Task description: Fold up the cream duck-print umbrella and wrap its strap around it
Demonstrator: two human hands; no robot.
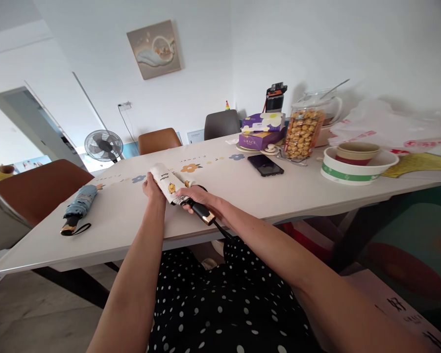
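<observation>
Both hands grip a white folding umbrella (168, 182) with small yellow duck prints, tilted above the near part of the table. My left hand (152, 189) is closed around the side of its canopy, toward the far end. Around the canopy's base, just above the black handle with a gold band, my right hand (197, 196) is closed. A dark wrist strap hangs from the handle's end. To the left lies a blue folding umbrella (81, 202), bundled, with a black and gold handle and a strap loop; neither hand touches it.
On the white table (220, 203), a phone (265, 165) lies right of centre. Behind it stand purple tissue boxes (261, 135), a jar of round snacks (304, 128), a black bottle (275, 99) and stacked bowls (358, 164) beside a plastic bag (393, 127). Brown chairs (159, 140) line the far side.
</observation>
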